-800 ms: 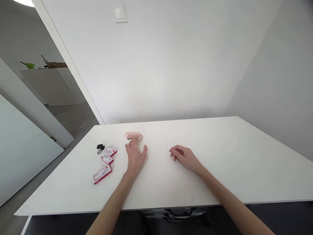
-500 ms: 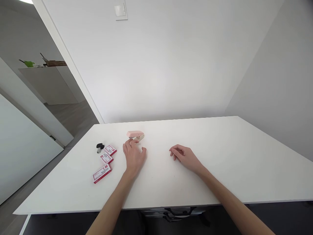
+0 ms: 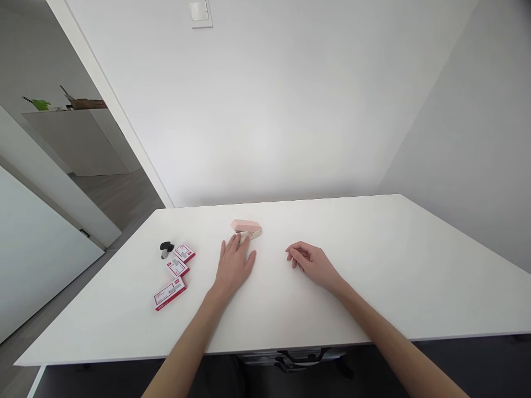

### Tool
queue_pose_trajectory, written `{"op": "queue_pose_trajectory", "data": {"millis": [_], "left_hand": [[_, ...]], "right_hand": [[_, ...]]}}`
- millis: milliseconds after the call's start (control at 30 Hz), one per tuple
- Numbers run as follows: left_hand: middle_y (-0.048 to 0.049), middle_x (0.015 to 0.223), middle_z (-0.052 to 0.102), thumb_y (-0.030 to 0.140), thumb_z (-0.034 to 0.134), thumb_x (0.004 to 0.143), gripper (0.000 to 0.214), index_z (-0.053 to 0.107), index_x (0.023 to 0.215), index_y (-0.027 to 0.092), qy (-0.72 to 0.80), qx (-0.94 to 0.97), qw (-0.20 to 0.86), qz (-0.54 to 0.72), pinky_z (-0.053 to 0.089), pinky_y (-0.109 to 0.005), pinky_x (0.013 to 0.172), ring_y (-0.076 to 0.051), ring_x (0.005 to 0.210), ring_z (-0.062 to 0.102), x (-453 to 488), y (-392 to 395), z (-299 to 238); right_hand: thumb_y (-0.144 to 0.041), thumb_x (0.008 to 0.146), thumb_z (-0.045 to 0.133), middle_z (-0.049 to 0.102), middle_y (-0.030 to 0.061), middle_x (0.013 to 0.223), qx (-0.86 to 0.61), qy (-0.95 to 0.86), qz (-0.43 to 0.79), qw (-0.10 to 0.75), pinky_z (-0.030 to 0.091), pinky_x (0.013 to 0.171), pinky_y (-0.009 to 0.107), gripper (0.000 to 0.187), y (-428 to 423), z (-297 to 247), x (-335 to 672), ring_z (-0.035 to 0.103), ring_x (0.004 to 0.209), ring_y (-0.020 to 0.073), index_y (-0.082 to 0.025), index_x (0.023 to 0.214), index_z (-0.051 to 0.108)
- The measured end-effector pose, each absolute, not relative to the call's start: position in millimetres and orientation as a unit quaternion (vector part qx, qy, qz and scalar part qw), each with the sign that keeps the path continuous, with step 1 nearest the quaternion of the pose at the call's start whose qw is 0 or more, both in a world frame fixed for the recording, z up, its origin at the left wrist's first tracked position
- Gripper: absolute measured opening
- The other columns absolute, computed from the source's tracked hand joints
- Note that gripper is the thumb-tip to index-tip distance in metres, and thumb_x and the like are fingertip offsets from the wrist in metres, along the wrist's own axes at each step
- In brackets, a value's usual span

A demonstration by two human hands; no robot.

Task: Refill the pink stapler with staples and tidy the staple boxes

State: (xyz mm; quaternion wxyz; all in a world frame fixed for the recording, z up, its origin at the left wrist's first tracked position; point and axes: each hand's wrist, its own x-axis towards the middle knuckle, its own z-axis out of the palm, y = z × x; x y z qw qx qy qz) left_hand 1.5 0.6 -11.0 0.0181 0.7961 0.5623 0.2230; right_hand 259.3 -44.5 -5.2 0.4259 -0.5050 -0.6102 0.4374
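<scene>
A pink and cream stapler (image 3: 246, 226) lies on the white table toward its back edge, its pink top raised apart from the cream base. My left hand (image 3: 234, 265) rests palm down in front of it, fingers stretched out and thumb apart. Its fingertips reach the near side of the stapler's base and hide part of it; whether they press on it I cannot tell. Farther right, my right hand (image 3: 314, 264) lies on its side with the fingers curled together, and nothing shows in it. The stapler is the thing closest to that hand.
Left of my left hand lie red and white boxes: one small box (image 3: 185, 253), another small box (image 3: 178, 267) and a longer box (image 3: 170, 293). A small black and silver object (image 3: 166, 249) sits beside them. Behind the table (image 3: 373, 265) rises a white wall (image 3: 265, 110).
The stapler has moved to the right and turned slightly. My left hand has gone right with it, its fingers now straighter. My right hand stays put. The view has shifted a little.
</scene>
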Motion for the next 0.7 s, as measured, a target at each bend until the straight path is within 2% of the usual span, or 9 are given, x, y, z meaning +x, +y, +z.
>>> {"op": "queue_pose_trajectory", "data": {"millis": [167, 300, 400, 500, 567, 633, 700], "left_hand": [[-0.0086, 0.147, 0.058, 0.035, 0.047, 0.102, 0.039, 0.062, 0.137, 0.027, 0.467, 0.853, 0.001, 0.235, 0.033, -0.055, 0.122, -0.030, 0.143, 0.046, 6, -6, -5], [-0.0059, 0.147, 0.059, 0.032, 0.050, 0.101, 0.040, 0.060, 0.140, 0.029, 0.402, 0.887, 0.021, 0.225, 0.039, -0.052, 0.118, -0.030, 0.141, 0.048, 9, -11, -1], [-0.0038, 0.148, 0.059, 0.029, 0.053, 0.100, 0.042, 0.059, 0.142, 0.032, 0.346, 0.913, 0.047, 0.211, 0.041, -0.052, 0.115, -0.031, 0.139, 0.049, 13, -17, 6], [-0.0015, 0.138, 0.066, 0.021, 0.055, 0.097, 0.046, 0.059, 0.141, 0.035, 0.300, 0.927, 0.078, 0.209, 0.042, -0.050, 0.112, -0.029, 0.133, 0.053, 17, -25, 15], [-0.0005, 0.124, 0.073, 0.016, 0.056, 0.094, 0.043, 0.064, 0.132, 0.033, 0.294, 0.923, 0.097, 0.228, 0.043, -0.047, 0.110, -0.027, 0.126, 0.056, 21, -29, 19], [-0.0011, 0.105, 0.076, 0.017, 0.058, 0.092, 0.024, 0.070, 0.109, 0.028, 0.313, 0.906, 0.101, 0.266, 0.045, -0.045, 0.104, -0.026, 0.116, 0.059, 24, -30, 20], [-0.0020, 0.090, 0.073, 0.022, 0.059, 0.093, 0.008, 0.064, 0.087, 0.024, 0.346, 0.884, 0.090, 0.302, 0.046, -0.043, 0.095, -0.024, 0.102, 0.061, 25, -29, 19]], "right_hand": [[-0.054, 0.095, 0.058, 0.071, 0.0049, 0.109, -0.544, -0.603, 0.346, 0.470, 0.050, 0.070, 0.034, 0.031, -43, -8, 261, 0.064, 0.081, 0.0192, -0.028, 0.110, 0.066], [-0.050, 0.092, 0.064, 0.065, 0.0058, 0.129, -0.539, -0.628, 0.274, 0.490, 0.052, 0.086, 0.039, 0.038, -42, -8, 262, 0.063, 0.103, 0.0232, -0.031, 0.124, 0.061], [-0.050, 0.091, 0.066, 0.063, 0.0060, 0.132, -0.519, -0.657, 0.264, 0.480, 0.050, 0.094, 0.041, 0.042, -43, -6, 262, 0.061, 0.113, 0.0248, -0.032, 0.129, 0.059], [-0.051, 0.091, 0.066, 0.064, 0.0054, 0.132, -0.499, -0.673, 0.286, 0.464, 0.050, 0.094, 0.041, 0.040, -45, -2, 261, 0.062, 0.113, 0.0251, -0.032, 0.126, 0.063], [-0.052, 0.091, 0.066, 0.067, 0.0048, 0.124, -0.489, -0.678, 0.313, 0.451, 0.050, 0.091, 0.039, 0.033, -47, 0, 260, 0.062, 0.109, 0.0245, -0.031, 0.117, 0.067], [-0.052, 0.091, 0.066, 0.069, 0.0040, 0.113, -0.483, -0.680, 0.337, 0.436, 0.050, 0.086, 0.037, 0.028, -48, 2, 260, 0.062, 0.102, 0.0237, -0.029, 0.107, 0.069], [-0.052, 0.091, 0.067, 0.070, 0.0032, 0.107, -0.487, -0.677, 0.352, 0.426, 0.048, 0.082, 0.037, 0.027, -48, 3, 260, 0.062, 0.096, 0.0230, -0.029, 0.104, 0.069]]}}
